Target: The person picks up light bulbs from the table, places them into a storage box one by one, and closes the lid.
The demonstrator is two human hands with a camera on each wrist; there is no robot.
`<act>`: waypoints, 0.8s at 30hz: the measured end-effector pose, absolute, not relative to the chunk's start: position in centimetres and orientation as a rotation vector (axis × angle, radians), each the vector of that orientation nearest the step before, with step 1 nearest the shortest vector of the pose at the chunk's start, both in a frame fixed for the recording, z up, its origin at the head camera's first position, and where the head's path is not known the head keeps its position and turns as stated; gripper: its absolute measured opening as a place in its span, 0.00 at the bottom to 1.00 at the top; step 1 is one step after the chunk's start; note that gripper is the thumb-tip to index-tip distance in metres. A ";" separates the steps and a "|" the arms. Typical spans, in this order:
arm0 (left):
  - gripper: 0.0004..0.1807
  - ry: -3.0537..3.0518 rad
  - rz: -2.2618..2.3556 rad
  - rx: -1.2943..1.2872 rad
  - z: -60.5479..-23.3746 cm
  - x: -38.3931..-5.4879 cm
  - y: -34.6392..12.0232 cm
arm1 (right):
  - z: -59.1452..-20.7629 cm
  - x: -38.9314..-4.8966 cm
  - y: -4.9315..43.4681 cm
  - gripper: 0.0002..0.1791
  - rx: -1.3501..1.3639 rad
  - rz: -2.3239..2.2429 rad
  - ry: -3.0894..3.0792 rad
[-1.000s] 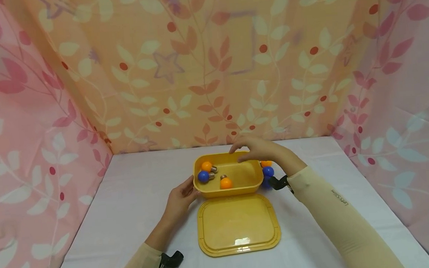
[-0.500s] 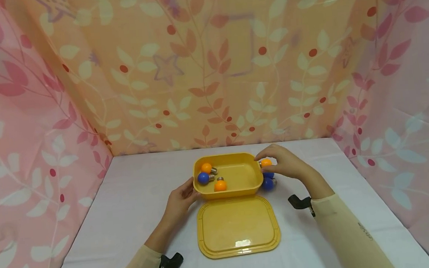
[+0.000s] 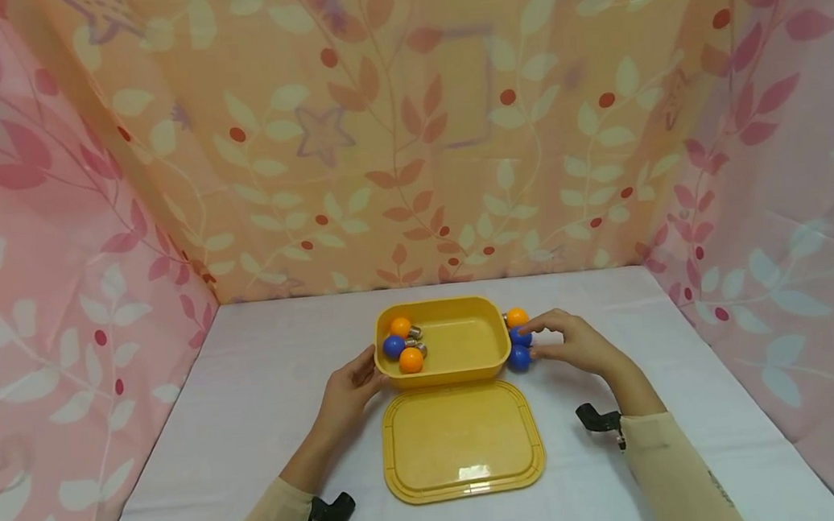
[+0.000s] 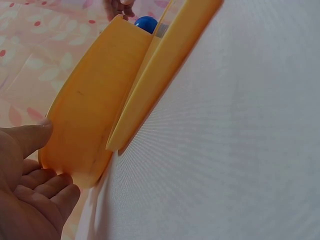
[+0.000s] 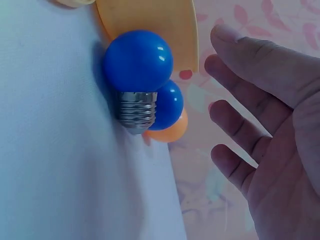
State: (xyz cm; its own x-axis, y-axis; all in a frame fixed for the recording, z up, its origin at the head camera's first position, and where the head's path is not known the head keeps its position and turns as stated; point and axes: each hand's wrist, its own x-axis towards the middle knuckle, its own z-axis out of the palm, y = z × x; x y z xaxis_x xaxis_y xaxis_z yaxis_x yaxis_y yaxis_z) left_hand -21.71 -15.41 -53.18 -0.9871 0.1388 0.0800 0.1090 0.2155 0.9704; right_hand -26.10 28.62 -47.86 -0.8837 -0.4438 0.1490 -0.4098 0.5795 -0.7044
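Observation:
My left hand [image 3: 348, 390] rests against the left wall of a yellow plastic box [image 3: 468, 374]. In the left wrist view its thumb and relaxed fingers [image 4: 31, 136] touch the box's outside. Two orange light bulbs [image 3: 411, 361] and a blue light bulb [image 3: 394, 347] lie together at the box's left end. Outside, along its right wall, are an orange bulb [image 3: 517, 318] and two blue bulbs, the nearer one [image 5: 138, 61] with its metal screw base showing. Over these blue bulbs hovers my right hand [image 3: 575, 345], fingers spread and apart from them in the right wrist view.
A yellow lid [image 3: 464, 443] lies flat on the white tabletop [image 3: 268, 416], just in front of the box. Patterned cloth [image 3: 411, 172] hangs behind the table and along both sides.
My right hand has moved from above the box's right part out to the blue bulbs beside it. The nearer orange bulb inside has rolled left against the others. The left hand stays put.

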 end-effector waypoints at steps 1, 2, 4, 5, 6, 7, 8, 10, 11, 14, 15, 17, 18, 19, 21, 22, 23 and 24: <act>0.37 2.426 1.941 0.249 -53.2 -21.7 -15.4 | -48.0 -26.2 28.7 0.19 -0.737 -1.213 2.746; 0.37 2.424 1.942 0.251 -53.1 -21.7 -15.4 | -48.1 -26.2 28.8 0.19 -0.730 -1.216 2.737; 0.37 2.419 1.944 0.242 -53.1 -21.7 -15.4 | -48.4 -26.4 29.0 0.19 -0.727 -1.202 2.725; 0.37 2.416 1.944 0.237 -53.0 -21.7 -15.4 | -48.5 -26.5 29.0 0.19 -0.725 -1.203 2.713; 0.37 2.416 1.942 0.232 -53.0 -21.6 -15.4 | -48.6 -26.6 29.1 0.18 -0.718 -1.199 2.704; 0.37 2.417 1.940 0.230 -52.9 -21.6 -15.4 | -48.8 -26.7 29.1 0.18 -0.711 -1.193 2.698; 0.37 2.419 1.939 0.222 -52.9 -21.6 -15.4 | -48.9 -26.8 29.2 0.18 -0.706 -1.188 2.691; 0.37 2.420 1.940 0.212 -52.9 -21.6 -15.4 | -49.1 -26.9 29.3 0.18 -0.687 -1.186 2.683; 0.37 2.419 1.939 0.211 -52.9 -21.6 -15.3 | -49.3 -26.9 29.4 0.18 -0.675 -1.181 2.680; 0.37 2.415 1.935 0.208 -53.1 -21.5 -15.3 | -49.8 -26.8 29.7 0.19 -0.640 -1.165 2.675; 0.37 2.409 1.936 0.215 -53.2 -21.5 -15.4 | -50.0 -26.8 29.8 0.19 -0.633 -1.161 2.674; 0.37 2.413 1.929 0.227 -53.2 -21.4 -15.4 | -50.3 -26.8 30.0 0.19 -0.617 -1.163 2.669; 0.37 2.415 1.927 0.233 -53.2 -21.4 -15.4 | -50.3 -26.8 30.0 0.20 -0.614 -1.165 2.670; 0.37 2.419 1.926 0.240 -53.1 -21.4 -15.4 | -50.4 -26.9 30.1 0.20 -0.605 -1.167 2.670; 0.37 2.428 1.926 0.256 -53.0 -21.4 -15.5 | -50.6 -27.0 30.2 0.21 -0.585 -1.169 2.670; 0.37 2.439 1.917 0.259 -53.0 -21.4 -15.5 | -50.7 -26.9 30.3 0.21 -0.559 -1.176 2.664; 0.37 2.440 1.918 0.261 -53.0 -21.4 -15.5 | -50.9 -26.9 30.3 0.21 -0.540 -1.181 2.659; 0.37 2.444 1.912 0.266 -53.0 -21.4 -15.5 | -51.1 -26.9 30.4 0.21 -0.514 -1.186 2.652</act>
State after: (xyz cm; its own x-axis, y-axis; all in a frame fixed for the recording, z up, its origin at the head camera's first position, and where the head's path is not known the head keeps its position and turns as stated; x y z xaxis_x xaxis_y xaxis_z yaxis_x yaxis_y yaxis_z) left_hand -21.37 -15.48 -53.01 -0.9851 0.1505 0.0836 0.1174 0.2316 0.9657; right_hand -26.95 30.35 -51.14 -0.9217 -0.3867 -0.0323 -0.2338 0.6199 -0.7490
